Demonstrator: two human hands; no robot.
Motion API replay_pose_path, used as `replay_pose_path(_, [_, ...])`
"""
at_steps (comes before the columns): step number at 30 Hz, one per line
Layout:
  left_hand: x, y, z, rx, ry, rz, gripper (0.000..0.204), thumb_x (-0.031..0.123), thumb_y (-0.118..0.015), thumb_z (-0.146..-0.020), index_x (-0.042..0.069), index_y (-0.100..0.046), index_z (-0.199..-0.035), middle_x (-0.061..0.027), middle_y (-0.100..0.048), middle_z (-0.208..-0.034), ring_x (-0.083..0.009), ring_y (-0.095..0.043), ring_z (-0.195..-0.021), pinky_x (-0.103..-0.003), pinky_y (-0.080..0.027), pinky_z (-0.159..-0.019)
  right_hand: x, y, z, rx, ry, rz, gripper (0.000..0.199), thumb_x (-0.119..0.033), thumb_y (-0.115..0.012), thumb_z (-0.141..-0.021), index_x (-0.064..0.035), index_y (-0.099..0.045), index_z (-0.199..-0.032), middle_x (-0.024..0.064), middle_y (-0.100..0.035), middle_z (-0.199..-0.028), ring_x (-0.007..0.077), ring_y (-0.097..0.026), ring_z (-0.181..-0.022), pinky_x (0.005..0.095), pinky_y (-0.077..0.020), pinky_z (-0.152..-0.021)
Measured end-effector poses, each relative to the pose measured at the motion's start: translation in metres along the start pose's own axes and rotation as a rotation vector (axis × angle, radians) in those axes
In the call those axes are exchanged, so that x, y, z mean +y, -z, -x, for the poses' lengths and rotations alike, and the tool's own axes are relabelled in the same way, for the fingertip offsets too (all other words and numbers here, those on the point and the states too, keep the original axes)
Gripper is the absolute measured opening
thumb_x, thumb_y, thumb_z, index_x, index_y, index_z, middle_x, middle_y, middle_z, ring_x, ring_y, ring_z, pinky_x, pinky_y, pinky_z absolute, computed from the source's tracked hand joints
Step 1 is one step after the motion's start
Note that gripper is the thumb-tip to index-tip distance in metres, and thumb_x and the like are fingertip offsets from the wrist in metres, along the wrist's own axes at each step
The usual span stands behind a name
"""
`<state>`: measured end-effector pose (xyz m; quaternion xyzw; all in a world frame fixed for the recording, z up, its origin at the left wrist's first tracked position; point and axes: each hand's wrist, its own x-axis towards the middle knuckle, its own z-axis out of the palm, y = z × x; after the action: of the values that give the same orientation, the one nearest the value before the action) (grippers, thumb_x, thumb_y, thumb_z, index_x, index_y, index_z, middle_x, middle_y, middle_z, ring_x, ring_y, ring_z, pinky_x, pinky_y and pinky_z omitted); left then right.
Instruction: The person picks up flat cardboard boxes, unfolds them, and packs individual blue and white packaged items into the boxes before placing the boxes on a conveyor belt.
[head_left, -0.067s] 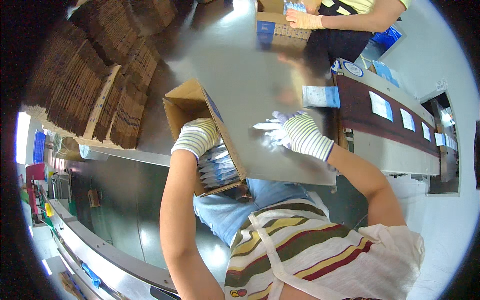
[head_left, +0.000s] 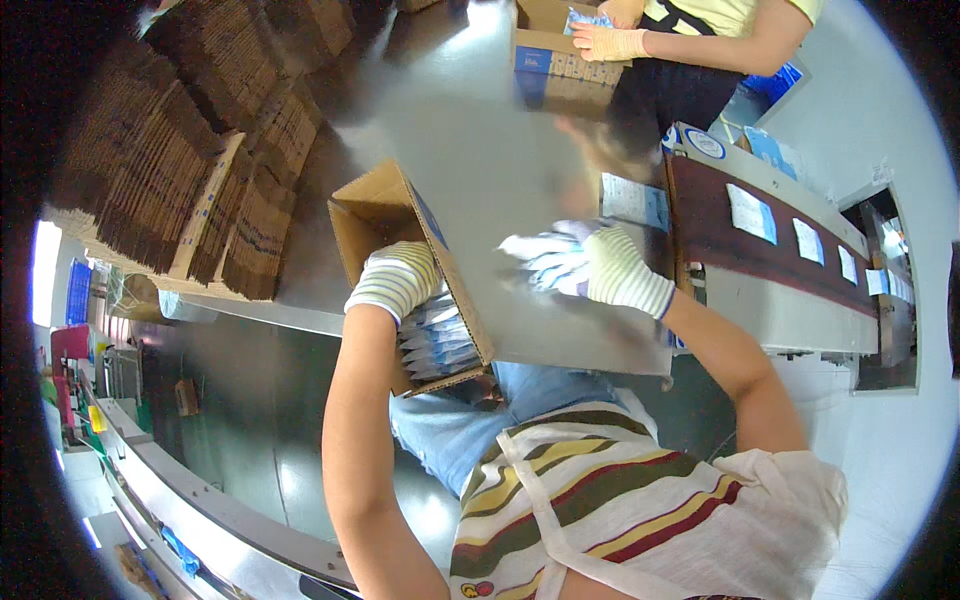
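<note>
My left hand [head_left: 396, 280], in a white glove with yellow-green and dark stripes, reaches into an open cardboard box [head_left: 462, 315]. Its fingers are hidden inside. Toward my body, a row of blue-and-white packets [head_left: 437, 343] stands packed in the box. My right hand [head_left: 618, 268], gloved alike, is over the steel table right of the box. Motion smears its fingers and the white and pale blue shapes around them, so I cannot make out what it holds. Just beyond it, a white-and-blue packet [head_left: 634, 200] lies by the conveyor's end.
Several packets ride a dark conveyor belt [head_left: 780, 225] at the right. Flattened cartons [head_left: 150, 170] are stacked at the left of the steel table [head_left: 470, 150]. Across the table, a co-worker's gloved hand [head_left: 608, 43] is at another packet-filled box [head_left: 565, 62].
My right hand has shifted slightly right and toward me. Packets on the belt have moved a little toward the table. My left hand stays in the box.
</note>
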<state>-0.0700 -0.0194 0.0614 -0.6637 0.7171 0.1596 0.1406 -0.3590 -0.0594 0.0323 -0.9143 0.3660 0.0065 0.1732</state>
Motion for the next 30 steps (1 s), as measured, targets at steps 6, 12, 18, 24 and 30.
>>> replay_pose_path(6, [0.010,0.002,-0.015,-0.002,-0.083,0.033,0.035,0.029,-0.048,-0.086,0.006,-0.066,-0.106,-0.0181,-0.063,-0.109,-0.0336,-0.061,-0.102,-0.041,-0.048,-0.088,0.030,-0.055,0.009,0.141,-0.204,-2.432,0.055,-0.041,-0.048,-0.093,-0.0099,-0.035,-0.137,0.0182,-0.050,-0.127,0.0332,-0.056,-0.110,0.0483,-0.0505,-0.090])
replay_pose_path(12, [0.001,-0.001,-0.008,-0.028,0.000,0.060,0.035,0.028,-0.048,-0.087,0.005,-0.066,-0.106,-0.0182,-0.063,-0.110,-0.0335,-0.060,-0.104,-0.041,-0.048,-0.089,0.013,-0.062,0.000,-0.117,0.164,-2.418,0.051,-0.022,-0.053,-0.091,-0.0007,-0.038,-0.136,0.0190,-0.052,-0.128,0.0300,-0.057,-0.110,0.0410,-0.0490,-0.094])
replay_pose_path(18, [0.004,0.000,-0.010,-0.039,-0.012,0.050,0.035,0.027,-0.046,-0.087,0.005,-0.066,-0.106,-0.0194,-0.062,-0.110,-0.0335,-0.060,-0.105,-0.041,-0.047,-0.090,0.014,-0.040,-0.005,0.249,0.306,-0.855,0.051,-0.013,-0.056,-0.087,-0.0006,-0.041,-0.135,0.0173,-0.051,-0.130,0.0267,-0.059,-0.107,0.0397,-0.0491,-0.094])
replay_pose_path(24, [0.015,0.003,-0.025,-0.071,-0.023,0.124,0.036,0.029,-0.051,-0.085,0.006,-0.065,-0.110,-0.0187,-0.059,-0.117,-0.0326,-0.057,-0.110,-0.040,-0.045,-0.093,-0.007,0.019,-0.055,0.137,0.269,-1.646,0.060,-0.037,-0.060,-0.085,-0.0050,-0.042,-0.133,0.0139,-0.053,-0.127,0.0275,-0.054,-0.113,0.0419,-0.0442,-0.097])
replay_pose_path(30, [0.000,0.002,-0.018,-0.168,-0.063,0.059,0.043,0.033,-0.042,-0.090,0.002,-0.061,-0.113,-0.0221,-0.059,-0.116,-0.0325,-0.056,-0.109,-0.040,-0.041,-0.096,-0.115,0.076,-0.125,0.687,0.728,-0.329,0.027,-0.034,-0.055,-0.085,-0.0233,-0.070,-0.104,0.0068,-0.063,-0.114,0.0314,-0.055,-0.107,0.0410,-0.0414,-0.094])
